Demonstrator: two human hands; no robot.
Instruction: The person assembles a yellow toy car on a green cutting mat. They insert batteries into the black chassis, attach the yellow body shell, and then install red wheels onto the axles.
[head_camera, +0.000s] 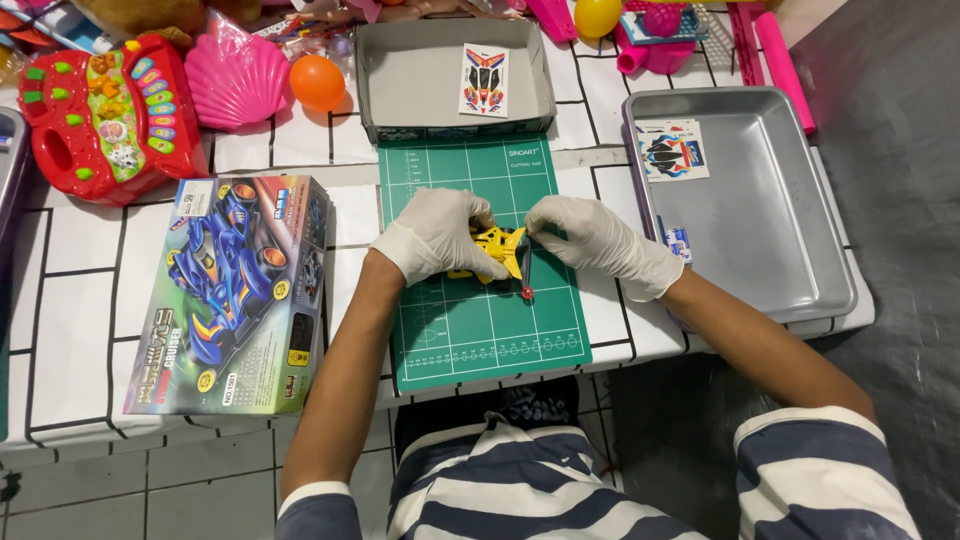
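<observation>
Yellow car body (497, 248) — pinched between both hands' fingers (470, 215).

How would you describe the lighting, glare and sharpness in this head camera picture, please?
Head view: even, soft light with faint shadows under the white-gloved left hand and right hand; mild sheen on the grey metal tray; the small yellow plastic model part and green cutting mat are sharp; edges slightly bowed.

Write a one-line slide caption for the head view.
Gloved left hand steadies a yellow toy car body on a green cutting mat while the right hand applies a red-tipped tool.
</observation>
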